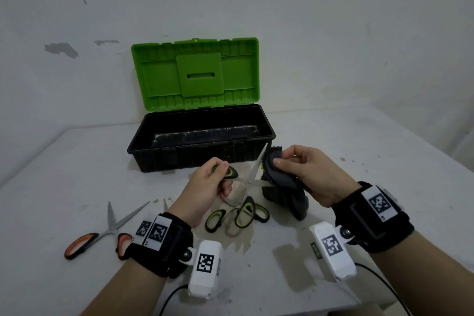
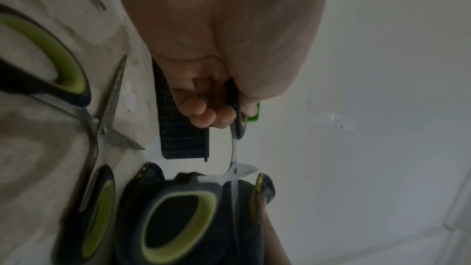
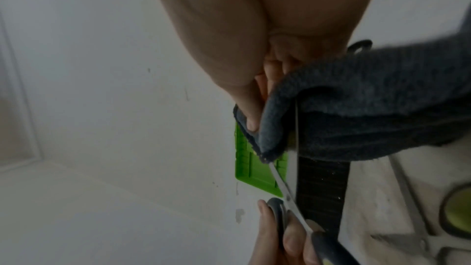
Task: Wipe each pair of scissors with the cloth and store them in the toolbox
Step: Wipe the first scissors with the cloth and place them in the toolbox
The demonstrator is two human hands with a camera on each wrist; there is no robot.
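Note:
My left hand [image 1: 221,174] grips one handle of a black-and-green pair of scissors [image 1: 248,180], held wide open above the table. One blade [image 3: 282,184] runs into the dark grey cloth [image 1: 278,174], which my right hand [image 1: 289,161] pinches around it. The cloth's lower part hangs down to the table. In the left wrist view my fingers [image 2: 203,112] curl round the handle, and the other handle loop [image 2: 178,223] hangs blurred close to the camera. The toolbox [image 1: 200,159] stands open just behind both hands, its green lid [image 1: 197,74] upright.
A second black-and-green pair of scissors [image 1: 215,220] lies open on the table beneath my hands. An orange-handled pair [image 1: 102,233] lies at the left by my left wrist. The white table [image 1: 359,161] meets the wall behind the toolbox.

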